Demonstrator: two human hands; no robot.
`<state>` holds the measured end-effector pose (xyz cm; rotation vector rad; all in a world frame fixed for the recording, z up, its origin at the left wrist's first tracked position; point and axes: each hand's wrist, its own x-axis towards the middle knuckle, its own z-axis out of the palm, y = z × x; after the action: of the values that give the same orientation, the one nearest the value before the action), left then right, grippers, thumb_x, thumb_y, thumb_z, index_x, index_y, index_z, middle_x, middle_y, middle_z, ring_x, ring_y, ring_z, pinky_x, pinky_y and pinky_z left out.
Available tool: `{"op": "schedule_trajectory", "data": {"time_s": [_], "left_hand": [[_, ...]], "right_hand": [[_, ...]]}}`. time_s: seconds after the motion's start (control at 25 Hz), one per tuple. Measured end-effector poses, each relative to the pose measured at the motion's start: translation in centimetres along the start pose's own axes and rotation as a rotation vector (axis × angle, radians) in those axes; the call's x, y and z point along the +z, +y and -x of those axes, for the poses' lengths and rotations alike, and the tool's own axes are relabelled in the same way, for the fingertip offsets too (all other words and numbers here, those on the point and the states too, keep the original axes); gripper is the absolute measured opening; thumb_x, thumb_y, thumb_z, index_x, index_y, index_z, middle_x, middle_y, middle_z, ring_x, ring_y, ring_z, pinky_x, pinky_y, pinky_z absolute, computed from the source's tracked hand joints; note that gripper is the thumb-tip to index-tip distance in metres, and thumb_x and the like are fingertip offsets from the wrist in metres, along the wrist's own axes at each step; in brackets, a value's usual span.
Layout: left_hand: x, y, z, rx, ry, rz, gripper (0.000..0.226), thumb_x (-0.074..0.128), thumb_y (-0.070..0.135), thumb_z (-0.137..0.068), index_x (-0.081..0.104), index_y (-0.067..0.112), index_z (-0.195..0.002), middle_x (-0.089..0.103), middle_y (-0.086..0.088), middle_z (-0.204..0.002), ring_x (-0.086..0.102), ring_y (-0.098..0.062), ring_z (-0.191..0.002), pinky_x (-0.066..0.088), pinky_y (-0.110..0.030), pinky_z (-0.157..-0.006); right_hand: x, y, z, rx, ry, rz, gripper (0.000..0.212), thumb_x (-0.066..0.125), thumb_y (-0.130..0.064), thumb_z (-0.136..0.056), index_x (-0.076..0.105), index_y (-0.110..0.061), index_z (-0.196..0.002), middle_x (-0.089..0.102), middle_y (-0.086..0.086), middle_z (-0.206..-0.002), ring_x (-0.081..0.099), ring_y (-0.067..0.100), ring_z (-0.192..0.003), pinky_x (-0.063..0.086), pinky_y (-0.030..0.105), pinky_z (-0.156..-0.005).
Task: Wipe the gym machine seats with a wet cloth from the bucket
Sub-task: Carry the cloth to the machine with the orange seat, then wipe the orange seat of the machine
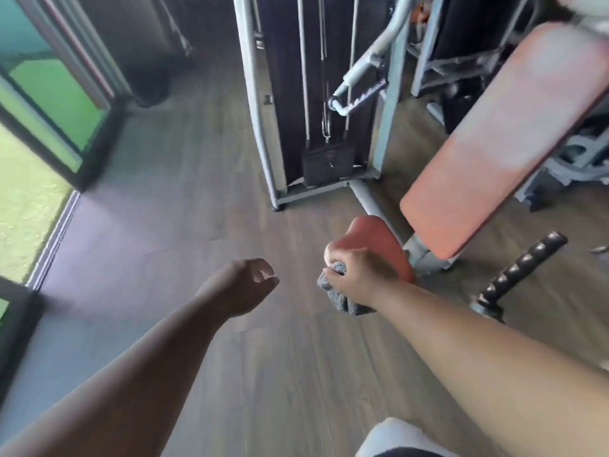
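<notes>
My right hand (357, 273) is closed around a grey cloth (339, 296), which hangs below my fist at the near edge of a small orange-red seat (375, 237). Behind the seat rises a long orange-red back pad (501, 140), tilted up to the right. My left hand (245, 285) hovers over the wooden floor to the left of the seat, fingers loosely curled and apart, holding nothing. No bucket is in view.
A grey-framed weight stack with cables (313, 103) stands just behind the seat. A black knurled handle (517, 272) sticks out at the right. Glass doors (49, 127) line the left side. Wooden floor (184, 199) stretches between them.
</notes>
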<state>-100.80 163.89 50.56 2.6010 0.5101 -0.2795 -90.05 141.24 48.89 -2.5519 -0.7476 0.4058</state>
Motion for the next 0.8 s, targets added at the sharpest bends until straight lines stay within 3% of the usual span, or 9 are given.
{"op": "schedule_trajectory", "data": {"time_s": [0.16, 0.4, 0.56, 0.8], "left_hand": [[2.3, 3.9, -5.8, 0.201, -0.141, 0.013, 0.006, 0.063, 0.049, -0.084, 0.063, 0.043, -0.086, 0.064, 0.019, -0.081, 0.065, -0.014, -0.082, 0.056, -0.037, -0.082], [6.6, 9.0, -13.8, 0.315, -0.246, 0.054, 0.033, 0.053, 0.06, -0.074, 0.067, 0.042, -0.098, 0.063, 0.021, -0.083, 0.066, -0.013, -0.087, 0.056, -0.039, -0.084], [9.3, 9.4, -18.3, 0.34, -0.383, -0.031, 0.006, 0.06, 0.052, -0.085, 0.06, 0.049, -0.09, 0.067, 0.017, -0.093, 0.066, -0.011, -0.089, 0.056, -0.036, -0.084], [11.2, 9.9, -27.9, 0.46, -0.563, -0.19, 0.026, 0.057, 0.048, -0.092, 0.066, 0.037, -0.114, 0.067, 0.016, -0.103, 0.062, -0.009, -0.091, 0.05, -0.027, -0.079]], "right_hand": [[1.3, 3.5, 1.2, 0.177, 0.062, -0.013, 0.031, 0.052, -0.053, -0.085, 0.067, -0.033, -0.104, 0.072, -0.009, -0.098, 0.066, 0.02, -0.095, 0.052, 0.031, -0.077], [-0.3, 9.7, -2.0, 0.33, 0.095, -0.015, 0.032, 0.052, -0.053, -0.085, 0.064, -0.036, -0.109, 0.07, -0.012, -0.099, 0.064, 0.018, -0.096, 0.045, 0.029, -0.072], [0.3, 11.5, -3.3, 0.445, 0.119, -0.058, 0.03, 0.057, -0.052, -0.086, 0.065, -0.033, -0.107, 0.071, -0.007, -0.095, 0.065, 0.02, -0.091, 0.04, 0.029, -0.067], [3.0, 12.4, -4.7, 0.792, 0.183, -0.159, 0.025, 0.058, -0.049, -0.086, 0.067, -0.029, -0.098, 0.07, -0.005, -0.085, 0.063, 0.019, -0.078, 0.05, 0.029, -0.07]]}}
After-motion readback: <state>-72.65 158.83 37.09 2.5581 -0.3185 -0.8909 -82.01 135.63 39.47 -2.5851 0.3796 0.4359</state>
